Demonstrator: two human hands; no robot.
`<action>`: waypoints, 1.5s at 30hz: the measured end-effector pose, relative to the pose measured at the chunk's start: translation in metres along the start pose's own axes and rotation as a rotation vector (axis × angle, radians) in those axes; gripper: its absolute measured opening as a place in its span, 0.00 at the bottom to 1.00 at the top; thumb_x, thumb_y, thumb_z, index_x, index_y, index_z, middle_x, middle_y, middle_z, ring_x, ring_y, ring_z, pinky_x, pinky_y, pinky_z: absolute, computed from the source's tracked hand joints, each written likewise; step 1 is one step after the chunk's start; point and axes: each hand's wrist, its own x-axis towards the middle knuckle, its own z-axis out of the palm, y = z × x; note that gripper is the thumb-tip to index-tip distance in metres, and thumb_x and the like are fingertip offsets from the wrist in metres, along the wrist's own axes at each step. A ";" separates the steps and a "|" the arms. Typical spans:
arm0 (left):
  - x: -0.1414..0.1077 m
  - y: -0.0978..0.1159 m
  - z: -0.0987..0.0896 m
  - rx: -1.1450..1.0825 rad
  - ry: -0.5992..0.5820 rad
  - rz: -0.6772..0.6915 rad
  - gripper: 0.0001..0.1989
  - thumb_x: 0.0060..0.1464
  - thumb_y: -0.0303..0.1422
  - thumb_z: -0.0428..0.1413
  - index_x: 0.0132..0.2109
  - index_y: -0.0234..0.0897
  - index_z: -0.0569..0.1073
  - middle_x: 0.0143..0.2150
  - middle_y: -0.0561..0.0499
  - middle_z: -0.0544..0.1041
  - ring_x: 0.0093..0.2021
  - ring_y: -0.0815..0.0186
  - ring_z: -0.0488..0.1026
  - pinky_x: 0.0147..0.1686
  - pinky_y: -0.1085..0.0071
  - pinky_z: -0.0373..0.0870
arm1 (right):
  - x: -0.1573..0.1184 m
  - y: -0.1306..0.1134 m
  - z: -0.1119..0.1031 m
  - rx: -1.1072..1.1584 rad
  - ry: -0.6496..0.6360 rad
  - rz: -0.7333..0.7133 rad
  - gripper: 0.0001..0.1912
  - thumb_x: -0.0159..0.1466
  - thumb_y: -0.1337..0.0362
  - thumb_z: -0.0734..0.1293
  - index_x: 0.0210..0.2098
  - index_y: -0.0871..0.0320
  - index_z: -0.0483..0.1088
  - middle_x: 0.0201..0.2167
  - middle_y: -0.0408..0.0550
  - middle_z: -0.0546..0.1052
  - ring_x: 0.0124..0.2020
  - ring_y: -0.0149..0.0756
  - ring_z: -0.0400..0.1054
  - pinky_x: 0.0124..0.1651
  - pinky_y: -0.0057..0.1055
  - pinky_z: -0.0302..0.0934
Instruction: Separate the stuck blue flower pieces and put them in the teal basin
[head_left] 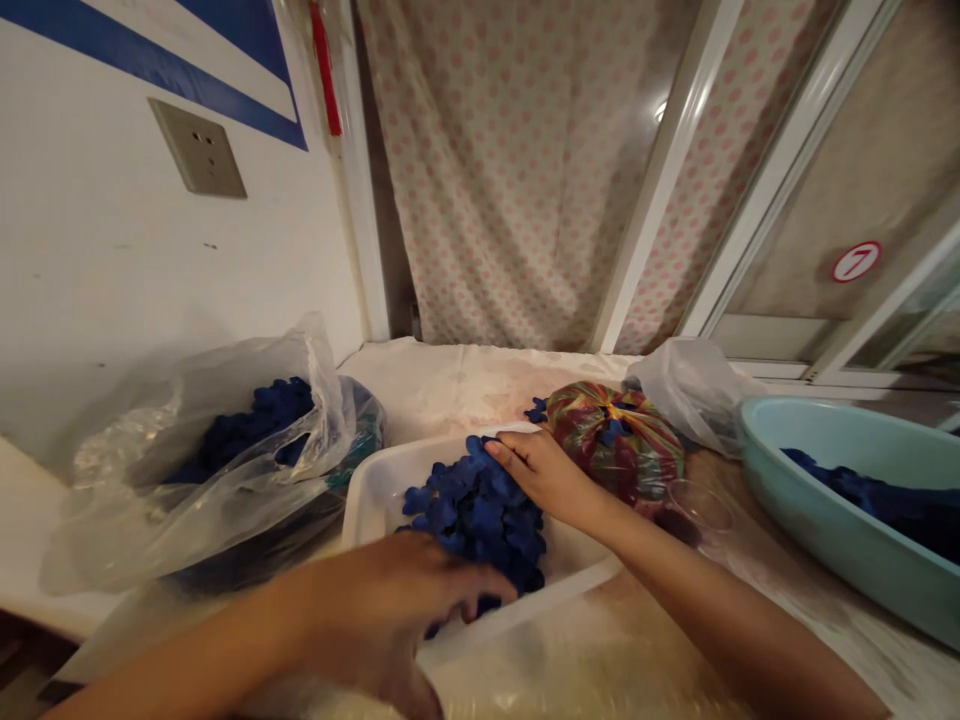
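Now the left hand (382, 610) curls over blue pieces (472, 510), grip unclear; the right hand (547, 478) spreads open by the white tray rim (405, 465); a sticker (856, 261) reads 7.

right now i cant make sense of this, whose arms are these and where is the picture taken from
This picture comes from a camera worn on a person's head, looking forward and down, so both arms are that person's own. The left hand and right hand rest on a heap of small blue pieces in a white plastic tray, and neither clearly holds anything. On the white-covered counter lie a clear plastic bag of more blue pieces, a knotted multicoloured bag and a pale blue basin.
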 end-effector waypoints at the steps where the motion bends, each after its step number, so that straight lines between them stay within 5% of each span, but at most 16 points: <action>1: 0.006 -0.004 -0.013 -0.142 -0.059 -0.017 0.33 0.39 0.49 0.61 0.52 0.41 0.67 0.35 0.51 0.77 0.31 0.65 0.73 0.29 0.75 0.67 | 0.002 0.001 0.003 0.028 0.006 0.023 0.23 0.66 0.54 0.53 0.18 0.57 0.52 0.15 0.40 0.60 0.18 0.27 0.54 0.24 0.26 0.45; 3: 0.023 -0.017 -0.032 -0.300 0.118 -0.131 0.23 0.54 0.51 0.47 0.41 0.34 0.70 0.31 0.49 0.75 0.30 0.67 0.71 0.28 0.75 0.66 | 0.005 0.004 0.008 0.136 0.003 0.114 0.23 0.66 0.51 0.51 0.20 0.57 0.54 0.13 0.39 0.60 0.16 0.27 0.55 0.22 0.26 0.45; 5: 0.043 -0.033 -0.040 -0.247 0.366 -0.263 0.24 0.55 0.51 0.45 0.29 0.33 0.68 0.24 0.51 0.70 0.26 0.68 0.69 0.25 0.75 0.63 | 0.006 0.009 0.010 0.224 0.016 0.180 0.22 0.67 0.49 0.49 0.23 0.56 0.55 0.13 0.38 0.60 0.15 0.28 0.56 0.20 0.26 0.46; 8: 0.068 -0.051 -0.033 -0.434 0.289 -0.337 0.23 0.53 0.52 0.47 0.33 0.32 0.68 0.23 0.52 0.69 0.22 0.68 0.68 0.19 0.76 0.60 | 0.006 0.016 0.012 0.190 0.077 0.127 0.19 0.67 0.51 0.50 0.25 0.55 0.55 0.17 0.40 0.62 0.20 0.30 0.58 0.24 0.27 0.50; 11: 0.080 -0.058 -0.017 -0.527 0.246 -0.255 0.18 0.50 0.46 0.54 0.35 0.32 0.68 0.25 0.54 0.70 0.22 0.71 0.67 0.19 0.78 0.60 | 0.005 0.020 0.015 0.253 0.064 0.142 0.17 0.66 0.53 0.53 0.26 0.55 0.52 0.20 0.39 0.60 0.20 0.27 0.56 0.24 0.26 0.51; 17: 0.077 -0.063 -0.008 -0.565 0.297 -0.236 0.13 0.54 0.40 0.50 0.33 0.32 0.69 0.24 0.54 0.69 0.20 0.73 0.66 0.18 0.79 0.59 | 0.002 0.024 0.026 0.670 -0.165 0.265 0.16 0.63 0.49 0.57 0.31 0.55 0.53 0.17 0.34 0.62 0.15 0.24 0.56 0.18 0.23 0.51; 21: 0.074 -0.067 -0.009 -0.627 0.267 -0.231 0.13 0.54 0.39 0.49 0.32 0.32 0.70 0.23 0.55 0.68 0.20 0.73 0.65 0.17 0.79 0.59 | 0.002 0.027 0.025 0.714 -0.146 0.203 0.19 0.61 0.46 0.60 0.31 0.56 0.56 0.22 0.39 0.66 0.22 0.26 0.62 0.25 0.25 0.59; 26: 0.074 -0.063 -0.005 -0.614 0.282 -0.230 0.16 0.55 0.41 0.48 0.30 0.33 0.69 0.22 0.54 0.69 0.20 0.72 0.66 0.18 0.77 0.59 | -0.001 0.026 0.025 0.735 -0.195 0.229 0.18 0.62 0.46 0.57 0.29 0.55 0.55 0.16 0.37 0.66 0.16 0.25 0.59 0.19 0.24 0.56; 34: 0.073 -0.064 -0.003 -0.683 0.307 -0.229 0.12 0.52 0.39 0.53 0.29 0.34 0.68 0.22 0.55 0.70 0.20 0.73 0.66 0.18 0.78 0.58 | -0.004 0.023 0.024 0.766 -0.269 0.265 0.09 0.61 0.59 0.58 0.33 0.59 0.63 0.18 0.38 0.66 0.13 0.23 0.55 0.16 0.23 0.53; 39: 0.076 -0.067 -0.005 -0.718 0.444 -0.274 0.10 0.53 0.35 0.51 0.27 0.34 0.66 0.19 0.57 0.68 0.17 0.73 0.64 0.17 0.78 0.58 | -0.002 0.019 0.023 0.764 -0.209 0.317 0.10 0.62 0.58 0.58 0.31 0.59 0.61 0.14 0.35 0.64 0.12 0.22 0.54 0.16 0.21 0.51; 45: 0.078 -0.067 -0.012 -0.703 0.665 -0.421 0.11 0.51 0.32 0.48 0.24 0.34 0.65 0.16 0.57 0.65 0.15 0.74 0.62 0.17 0.78 0.56 | 0.000 0.024 0.024 0.864 -0.200 0.260 0.20 0.58 0.46 0.63 0.29 0.57 0.55 0.15 0.33 0.61 0.14 0.23 0.58 0.19 0.22 0.54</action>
